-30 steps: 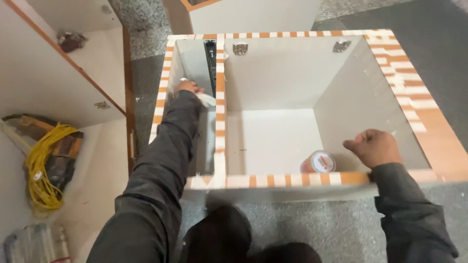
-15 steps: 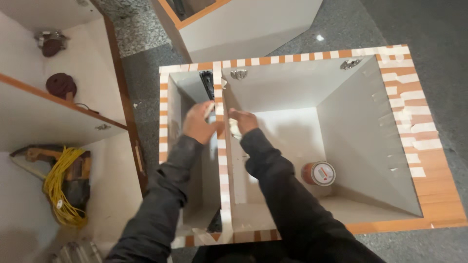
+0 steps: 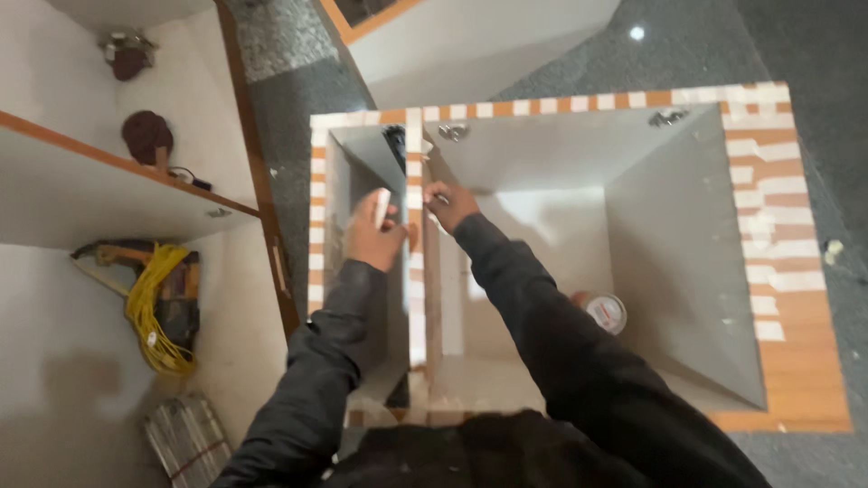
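An open white cabinet box (image 3: 758,235) lies on the floor, its edges covered with white tape patches over orange. An upright divider panel (image 3: 416,298) splits it into a narrow left bay and a wide right bay. My left hand (image 3: 373,237) is in the narrow bay against the divider and holds a small white strip (image 3: 382,206). My right hand (image 3: 451,204) reaches from the wide bay to the divider's top edge, fingers pinched on a small thin object that is too small to identify. The two hands sit opposite each other across the divider.
A round tin or tape roll (image 3: 606,313) lies in the wide bay by my right sleeve. Two metal fittings (image 3: 453,133) sit on the far wall. To the left, an open shelf unit (image 3: 108,194) holds a yellow cord (image 3: 149,307), a power tool and dark round items.
My right hand left the front edge near the round tin and came to the divider. My left hand shifted nearer along the divider. The camera moved in over the box.
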Available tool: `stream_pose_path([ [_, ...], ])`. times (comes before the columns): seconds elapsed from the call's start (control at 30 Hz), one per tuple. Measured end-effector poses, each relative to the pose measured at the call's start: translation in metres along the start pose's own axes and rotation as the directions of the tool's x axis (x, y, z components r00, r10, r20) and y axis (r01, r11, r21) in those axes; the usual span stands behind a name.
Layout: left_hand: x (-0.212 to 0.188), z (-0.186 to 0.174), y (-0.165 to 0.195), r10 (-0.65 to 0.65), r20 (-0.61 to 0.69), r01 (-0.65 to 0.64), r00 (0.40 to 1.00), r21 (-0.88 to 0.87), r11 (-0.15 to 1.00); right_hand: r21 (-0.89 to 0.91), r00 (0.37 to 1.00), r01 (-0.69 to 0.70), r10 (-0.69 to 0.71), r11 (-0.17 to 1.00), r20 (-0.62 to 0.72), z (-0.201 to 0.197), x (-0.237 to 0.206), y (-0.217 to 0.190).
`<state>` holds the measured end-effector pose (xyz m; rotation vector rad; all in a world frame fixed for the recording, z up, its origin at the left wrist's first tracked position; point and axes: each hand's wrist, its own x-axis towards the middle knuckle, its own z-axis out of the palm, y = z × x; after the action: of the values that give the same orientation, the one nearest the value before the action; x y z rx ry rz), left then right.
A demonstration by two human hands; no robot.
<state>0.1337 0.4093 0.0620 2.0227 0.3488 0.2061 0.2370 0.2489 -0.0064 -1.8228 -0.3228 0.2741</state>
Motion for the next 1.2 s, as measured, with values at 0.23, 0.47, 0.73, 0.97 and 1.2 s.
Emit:
stream_pose_path([
  [0.23,-0.006,0.016,0.022,0.262,-0.006,-0.240,0.965,0.382,0.893,0.576,0.906,-0.406,0.232,0.710,0.353,-0.044,0.016,-0.007],
  [0.47,0.024,0.040,0.020,0.096,-0.021,-0.074,0.995,0.477,0.876,0.016,0.977,0.006,-0.010,1.000,0.212,-0.033,0.009,-0.044],
  [0.73,0.022,0.042,0.039,0.083,0.021,-0.081,0.996,0.528,0.845,-0.162,0.975,0.170,-0.143,0.972,0.168,-0.037,0.024,-0.047],
  [0.97,0.010,0.040,0.028,0.027,0.025,-0.034,0.999,0.337,0.941,-0.177,0.962,-0.220,0.244,0.959,0.126,-0.023,-0.003,-0.056],
  [1.2,0.032,0.044,-0.010,-0.021,-0.197,0.088,0.980,0.338,0.937,-0.553,0.933,0.358,-0.304,0.752,0.190,-0.033,0.021,-0.091],
])
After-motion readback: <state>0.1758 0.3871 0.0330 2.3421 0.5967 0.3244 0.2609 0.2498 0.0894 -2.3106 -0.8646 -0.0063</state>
